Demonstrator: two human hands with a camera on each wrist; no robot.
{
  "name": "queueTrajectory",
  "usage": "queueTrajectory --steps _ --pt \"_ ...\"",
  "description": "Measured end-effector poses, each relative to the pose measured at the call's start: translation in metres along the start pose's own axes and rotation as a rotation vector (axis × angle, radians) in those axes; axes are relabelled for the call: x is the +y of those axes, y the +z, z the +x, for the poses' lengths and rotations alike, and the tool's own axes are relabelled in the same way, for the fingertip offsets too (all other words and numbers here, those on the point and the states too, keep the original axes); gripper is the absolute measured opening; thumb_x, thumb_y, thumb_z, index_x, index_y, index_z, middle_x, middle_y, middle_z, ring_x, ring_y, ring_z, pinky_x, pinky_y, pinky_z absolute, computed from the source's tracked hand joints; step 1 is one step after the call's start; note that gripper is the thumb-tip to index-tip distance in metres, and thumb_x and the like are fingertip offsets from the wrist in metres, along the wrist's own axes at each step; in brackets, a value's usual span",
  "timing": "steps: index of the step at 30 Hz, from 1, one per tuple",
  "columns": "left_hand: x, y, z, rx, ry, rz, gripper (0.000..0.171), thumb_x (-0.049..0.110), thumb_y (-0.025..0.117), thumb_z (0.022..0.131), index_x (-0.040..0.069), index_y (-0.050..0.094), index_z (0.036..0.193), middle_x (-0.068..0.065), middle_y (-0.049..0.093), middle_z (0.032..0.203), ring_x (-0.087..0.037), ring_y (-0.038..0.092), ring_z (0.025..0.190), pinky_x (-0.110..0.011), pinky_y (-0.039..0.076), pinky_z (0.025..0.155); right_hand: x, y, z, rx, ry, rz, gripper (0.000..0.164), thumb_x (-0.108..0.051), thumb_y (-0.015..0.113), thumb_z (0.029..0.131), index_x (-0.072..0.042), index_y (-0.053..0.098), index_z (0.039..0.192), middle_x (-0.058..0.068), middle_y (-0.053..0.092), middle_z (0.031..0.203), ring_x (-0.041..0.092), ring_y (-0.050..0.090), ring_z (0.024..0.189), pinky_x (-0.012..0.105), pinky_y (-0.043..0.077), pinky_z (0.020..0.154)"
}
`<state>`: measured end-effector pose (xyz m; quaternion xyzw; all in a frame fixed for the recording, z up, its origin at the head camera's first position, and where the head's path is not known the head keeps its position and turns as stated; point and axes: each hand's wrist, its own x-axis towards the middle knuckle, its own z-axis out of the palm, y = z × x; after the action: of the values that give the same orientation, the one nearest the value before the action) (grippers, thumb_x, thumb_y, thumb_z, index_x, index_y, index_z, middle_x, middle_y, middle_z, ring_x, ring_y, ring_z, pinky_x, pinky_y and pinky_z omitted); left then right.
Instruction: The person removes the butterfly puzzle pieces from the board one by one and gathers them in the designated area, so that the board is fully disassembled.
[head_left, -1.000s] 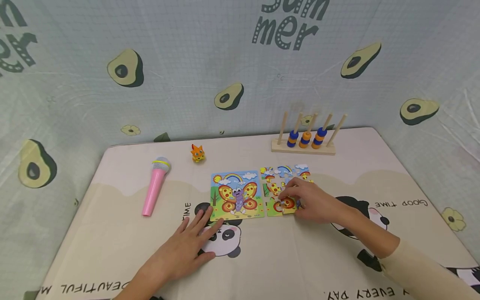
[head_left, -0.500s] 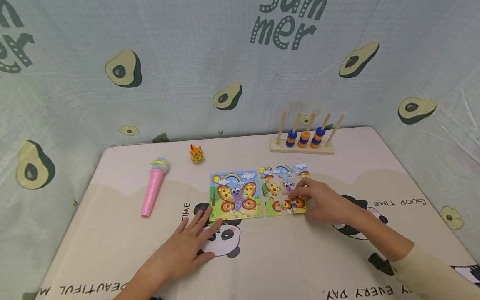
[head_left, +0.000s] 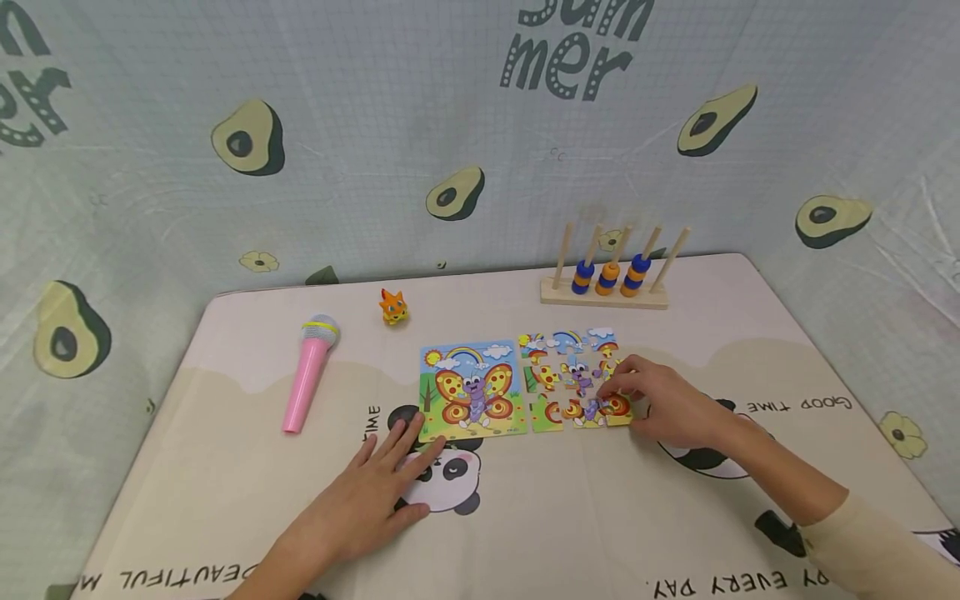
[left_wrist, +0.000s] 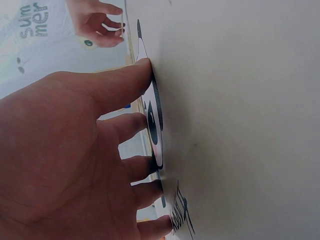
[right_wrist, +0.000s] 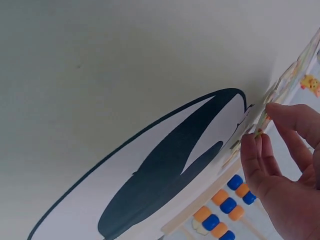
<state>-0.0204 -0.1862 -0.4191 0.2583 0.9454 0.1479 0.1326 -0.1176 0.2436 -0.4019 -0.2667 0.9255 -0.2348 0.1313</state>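
Observation:
In the head view, a square butterfly picture card [head_left: 474,390] lies on the tablecloth. To its right several jigsaw pieces [head_left: 577,375] form the same picture in loose rows with small gaps. My right hand [head_left: 663,404] pinches the lower right jigsaw piece [head_left: 618,406] between thumb and fingers. The right wrist view shows this hand [right_wrist: 290,155] low over the cloth, the pieces seen edge-on. My left hand [head_left: 367,492] rests with fingers spread, its fingertips at the card's lower left corner. Seen from the left wrist, that hand [left_wrist: 90,145] has its fingers extended onto the cloth.
A pink toy microphone [head_left: 309,375] lies on the left of the table, with a small orange fox-like figure [head_left: 393,307] behind the card. At the back right stands a wooden peg counter [head_left: 604,292] with blue and orange beads. A printed curtain [head_left: 360,125] hangs behind.
My right hand has slid rightward with the lower right piece, drawing it off the lower middle piece, which now shows, as do pieces above. My left hand stays put.

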Motion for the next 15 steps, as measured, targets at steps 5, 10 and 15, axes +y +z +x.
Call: queueTrajectory --steps 5,10,15 --pt "0.0005 -0.0004 -0.0005 0.005 0.003 0.002 0.075 0.044 0.067 0.099 0.025 0.035 0.164 -0.013 0.016 0.175 -0.042 0.021 0.16 -0.067 0.023 0.124 0.0052 -0.0014 -0.0025 -0.001 0.018 0.003 0.047 0.009 0.073 0.081 -0.015 0.074 0.121 0.004 0.06 0.121 0.019 0.06 0.103 0.035 0.06 0.087" --pt "0.001 -0.0005 -0.0009 0.01 0.006 0.003 0.075 0.044 0.067 0.099 0.024 0.036 0.164 -0.013 0.017 0.175 -0.042 0.021 0.159 -0.067 0.024 0.124 0.0083 -0.0018 -0.0034 -0.006 0.035 0.016 0.045 0.009 0.074 0.08 -0.014 0.075 0.119 0.005 0.06 0.121 0.018 0.06 0.1 0.031 0.059 0.084" --pt "0.0012 0.0 -0.0009 0.015 0.008 0.007 0.075 0.044 0.068 0.099 0.024 0.036 0.164 -0.014 0.017 0.175 -0.041 0.022 0.159 -0.067 0.024 0.124 0.0083 -0.0026 -0.004 -0.01 0.043 0.006 0.046 0.009 0.073 0.08 -0.015 0.075 0.119 0.004 0.06 0.122 0.017 0.059 0.099 0.029 0.058 0.082"
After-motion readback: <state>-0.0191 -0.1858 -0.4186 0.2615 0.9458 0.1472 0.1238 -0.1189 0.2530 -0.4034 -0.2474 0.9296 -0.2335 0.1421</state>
